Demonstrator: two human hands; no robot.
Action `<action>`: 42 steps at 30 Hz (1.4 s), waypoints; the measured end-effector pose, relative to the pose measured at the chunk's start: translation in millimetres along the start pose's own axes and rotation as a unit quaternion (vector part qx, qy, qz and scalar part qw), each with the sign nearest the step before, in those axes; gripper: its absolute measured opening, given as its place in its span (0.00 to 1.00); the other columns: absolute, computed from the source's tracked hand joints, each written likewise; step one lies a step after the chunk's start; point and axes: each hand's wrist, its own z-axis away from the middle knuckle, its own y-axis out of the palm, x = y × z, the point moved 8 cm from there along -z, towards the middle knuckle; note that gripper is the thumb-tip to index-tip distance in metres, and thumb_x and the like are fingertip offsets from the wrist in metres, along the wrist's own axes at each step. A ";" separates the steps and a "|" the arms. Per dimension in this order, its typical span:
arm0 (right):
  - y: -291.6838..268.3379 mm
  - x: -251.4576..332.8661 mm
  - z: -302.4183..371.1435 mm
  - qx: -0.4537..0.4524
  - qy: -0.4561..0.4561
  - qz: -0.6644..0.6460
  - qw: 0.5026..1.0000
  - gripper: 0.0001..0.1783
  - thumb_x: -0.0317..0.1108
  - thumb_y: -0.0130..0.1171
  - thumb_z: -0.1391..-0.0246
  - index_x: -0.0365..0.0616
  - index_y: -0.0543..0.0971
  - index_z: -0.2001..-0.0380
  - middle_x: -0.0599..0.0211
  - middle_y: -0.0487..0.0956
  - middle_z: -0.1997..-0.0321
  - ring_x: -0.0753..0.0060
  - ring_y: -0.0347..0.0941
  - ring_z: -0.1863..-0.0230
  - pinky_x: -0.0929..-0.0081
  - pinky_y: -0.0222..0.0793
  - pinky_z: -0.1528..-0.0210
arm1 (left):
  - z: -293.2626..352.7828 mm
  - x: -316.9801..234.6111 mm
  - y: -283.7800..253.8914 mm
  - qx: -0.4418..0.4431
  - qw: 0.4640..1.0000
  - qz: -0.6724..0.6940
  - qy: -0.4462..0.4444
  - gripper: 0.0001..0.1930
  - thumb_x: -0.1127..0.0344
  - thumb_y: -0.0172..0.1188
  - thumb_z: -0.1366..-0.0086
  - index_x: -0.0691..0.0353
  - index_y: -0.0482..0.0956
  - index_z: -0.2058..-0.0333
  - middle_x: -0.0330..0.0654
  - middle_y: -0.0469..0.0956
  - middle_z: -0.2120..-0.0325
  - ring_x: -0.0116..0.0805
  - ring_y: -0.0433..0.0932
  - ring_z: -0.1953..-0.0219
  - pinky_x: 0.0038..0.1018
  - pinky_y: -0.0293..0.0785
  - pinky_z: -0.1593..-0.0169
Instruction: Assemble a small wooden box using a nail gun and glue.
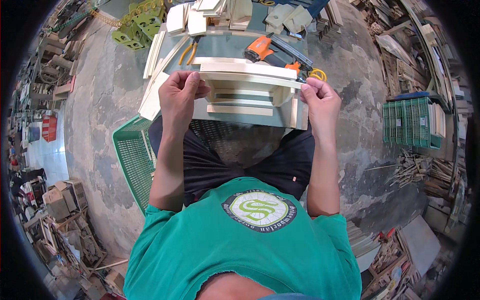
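Note:
A long pale wooden strip (pixel 250 79) spans the upper edge of a small wooden frame (pixel 280 96) on the worktable. My left hand (pixel 179 97) is closed at the strip's left end, thumb against the curled fingers. At the other end, my right hand (pixel 322 102) pinches the strip between thumb and fingers. Behind the strip lies another pale board (pixel 245 68). A loose slat (pixel 240 110) rests in front of the frame. Beyond my right hand is an orange and black nail gun (pixel 261 48); orange-handled pliers (pixel 188 52) lie beyond my left.
Stacked wood pieces (pixel 212 20) line the table's far side, and boards (pixel 153 95) lie along its left edge. A green plastic crate (pixel 131 155) stands by my left leg. More green crates (pixel 407 122) and scrap wood (pixel 417 170) are on the right floor.

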 end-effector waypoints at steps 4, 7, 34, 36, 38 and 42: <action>1.4 -12.8 0.0 0.013 0.034 0.021 0.999 0.14 0.28 0.68 0.37 0.31 0.81 0.51 0.65 0.85 0.63 0.80 0.81 0.66 0.79 0.80 0.60 | -0.3 8.1 -5.5 -0.007 0.999 -0.024 -0.021 0.14 0.62 0.63 0.24 0.71 0.81 0.61 0.44 0.84 0.70 0.30 0.86 0.70 0.26 0.87 0.62; 2.5 -14.8 0.6 0.017 0.043 0.020 0.999 0.14 0.28 0.68 0.37 0.31 0.80 0.52 0.65 0.85 0.64 0.80 0.81 0.67 0.80 0.80 0.62 | -0.7 11.3 -6.1 -0.006 0.999 -0.036 -0.017 0.14 0.62 0.63 0.24 0.71 0.82 0.62 0.43 0.84 0.72 0.29 0.85 0.72 0.25 0.86 0.64; 8.5 -18.7 1.2 0.016 0.061 0.018 0.998 0.17 0.28 0.68 0.37 0.28 0.78 0.50 0.63 0.85 0.66 0.78 0.82 0.67 0.78 0.81 0.62 | -0.6 24.7 -14.8 -0.013 0.991 -0.116 -0.059 0.13 0.63 0.63 0.25 0.70 0.84 0.61 0.41 0.85 0.71 0.25 0.83 0.72 0.23 0.82 0.65; 8.3 -18.6 0.8 0.019 0.057 0.017 0.998 0.17 0.28 0.68 0.37 0.28 0.78 0.50 0.63 0.85 0.66 0.78 0.82 0.67 0.78 0.81 0.62 | 0.1 25.1 -14.0 -0.012 0.990 -0.123 -0.062 0.13 0.63 0.62 0.25 0.70 0.84 0.61 0.41 0.85 0.71 0.26 0.83 0.72 0.23 0.83 0.65; 8.3 -17.3 0.3 0.018 0.060 0.026 0.998 0.17 0.28 0.68 0.37 0.28 0.78 0.50 0.62 0.85 0.66 0.78 0.81 0.67 0.78 0.80 0.62 | 0.1 25.3 -14.6 -0.012 0.989 -0.130 -0.066 0.13 0.62 0.62 0.24 0.69 0.84 0.60 0.41 0.84 0.71 0.27 0.83 0.72 0.24 0.83 0.64; 8.8 -17.0 0.0 0.017 0.059 0.032 0.998 0.18 0.29 0.68 0.37 0.28 0.78 0.50 0.62 0.85 0.66 0.78 0.81 0.67 0.78 0.81 0.62 | -0.2 28.1 -15.4 -0.011 0.989 -0.127 -0.079 0.13 0.62 0.63 0.25 0.69 0.83 0.60 0.41 0.84 0.70 0.27 0.83 0.72 0.24 0.83 0.64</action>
